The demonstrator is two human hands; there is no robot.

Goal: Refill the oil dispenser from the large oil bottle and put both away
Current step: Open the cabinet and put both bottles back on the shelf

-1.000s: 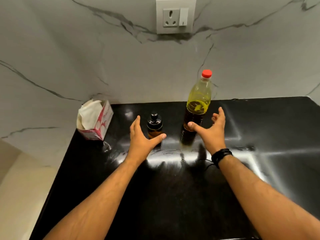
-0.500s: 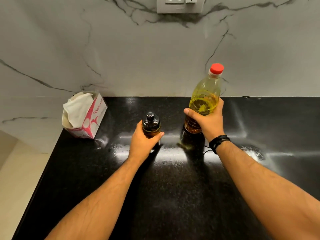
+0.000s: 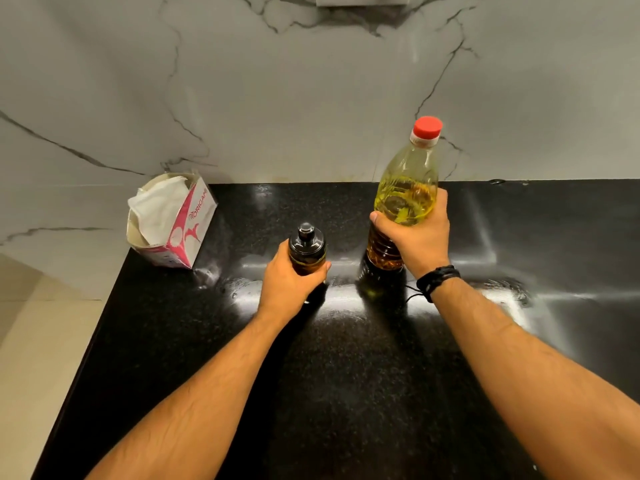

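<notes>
- Black glossy bench [image 3: 346,393] fills the near field; both forearms come in from 6 o'clock, left from about 7, right from about 5.
- Left hands-side: left hand [image 3: 287,285] wrapped round the lower body of the oil dispenser [image 3: 307,249], thumb curled across its front. Dispenser stands upright at centre, dark cap on. Grip sits low, likely to steady it or pull it nearer for opening.
- Right hand [image 3: 420,237] curled round the waist of the large oil bottle [image 3: 405,199], thumb on the front, fingers hidden behind. Black band [image 3: 438,282] on that wrist.
- Bottle is at about 1 o'clock from the dispenser, near but apart, upright, base looks to be on the bench though glare makes it hard to be sure. Red cap [image 3: 427,127] on; yellow oil inside.
- Mid-body grip probably chosen for control of a heavy, full bottle before lifting.
- Both caps closed, so no pouring yet; task reads as at the start, opening comes first.
- Tissue box [image 3: 176,223] at 10 o'clock near the bench's far left corner, well apart from the bottles, tissue sticking out.
- Marble wall [image 3: 311,98] at 12 o'clock behind everything; socket plate [image 3: 360,0] cut off at top edge.
</notes>
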